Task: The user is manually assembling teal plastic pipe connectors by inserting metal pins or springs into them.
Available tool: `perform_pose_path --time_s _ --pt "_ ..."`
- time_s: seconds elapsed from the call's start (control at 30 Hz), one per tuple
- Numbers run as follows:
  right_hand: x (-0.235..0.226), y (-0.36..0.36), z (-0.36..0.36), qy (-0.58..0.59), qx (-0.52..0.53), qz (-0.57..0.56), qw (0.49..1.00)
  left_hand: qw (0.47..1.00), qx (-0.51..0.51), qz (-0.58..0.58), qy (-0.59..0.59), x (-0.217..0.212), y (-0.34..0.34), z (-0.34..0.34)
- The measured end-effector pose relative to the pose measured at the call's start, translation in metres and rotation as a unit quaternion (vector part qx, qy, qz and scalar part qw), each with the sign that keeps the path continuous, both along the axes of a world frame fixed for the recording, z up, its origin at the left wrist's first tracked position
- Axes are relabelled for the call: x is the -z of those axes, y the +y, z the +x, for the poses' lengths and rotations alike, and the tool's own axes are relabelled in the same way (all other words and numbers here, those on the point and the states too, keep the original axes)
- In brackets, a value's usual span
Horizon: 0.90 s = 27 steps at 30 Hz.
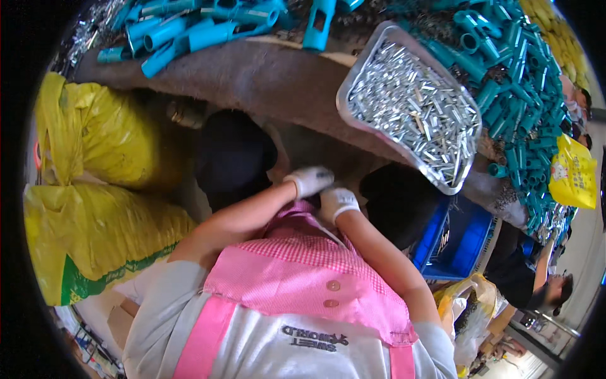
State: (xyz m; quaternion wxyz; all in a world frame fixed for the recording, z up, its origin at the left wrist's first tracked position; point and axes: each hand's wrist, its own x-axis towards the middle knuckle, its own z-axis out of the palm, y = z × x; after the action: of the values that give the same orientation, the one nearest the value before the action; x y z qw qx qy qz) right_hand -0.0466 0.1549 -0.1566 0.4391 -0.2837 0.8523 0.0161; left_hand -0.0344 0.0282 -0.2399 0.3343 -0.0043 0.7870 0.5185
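Note:
Both my hands wear white knit gloves and are close together over my lap, at the lower end of my pink checked apron. My left hand has its fingers curled inward, with the tips blurred and dark. Just right of it and a little nearer, my right hand is closed beside the bunched apron cloth. Whatever may be between its fingers is hidden. Ahead to the right, a metal tray rests on the bench, heaped with small shiny metal pins.
Teal plastic tubular parts are piled along the bench, with more at its far left. Full yellow sacks stand to my left. A blue crate sits low on my right. Beyond it, a co-worker reaches toward the pile.

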Motion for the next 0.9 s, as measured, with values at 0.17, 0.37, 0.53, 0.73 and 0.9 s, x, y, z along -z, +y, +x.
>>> perform_pose_path --time_s 0.17,0.37,0.53,0.73,0.9 --pt "0.006 0.015 0.006 0.008 0.119 0.002 0.993 0.962 -0.165 -0.173 0.129 -0.006 0.032 0.013" --pt "0.067 0.027 0.017 -0.001 0.149 -0.051 0.988 0.956 -0.119 -0.252 0.091 0.047 0.036 0.009" --pt "0.050 0.024 0.016 0.009 0.103 -0.064 0.993 0.957 -0.146 -0.226 0.110 0.016 0.034 0.023" --pt "0.022 0.029 0.008 0.016 0.136 -0.125 0.983 0.979 0.069 -0.188 0.025 0.011 0.007 -0.016" --pt "-0.116 0.142 0.051 0.032 0.302 -0.240 0.922 0.483 0.630 -0.521 0.314 0.118 -0.078 -0.026"
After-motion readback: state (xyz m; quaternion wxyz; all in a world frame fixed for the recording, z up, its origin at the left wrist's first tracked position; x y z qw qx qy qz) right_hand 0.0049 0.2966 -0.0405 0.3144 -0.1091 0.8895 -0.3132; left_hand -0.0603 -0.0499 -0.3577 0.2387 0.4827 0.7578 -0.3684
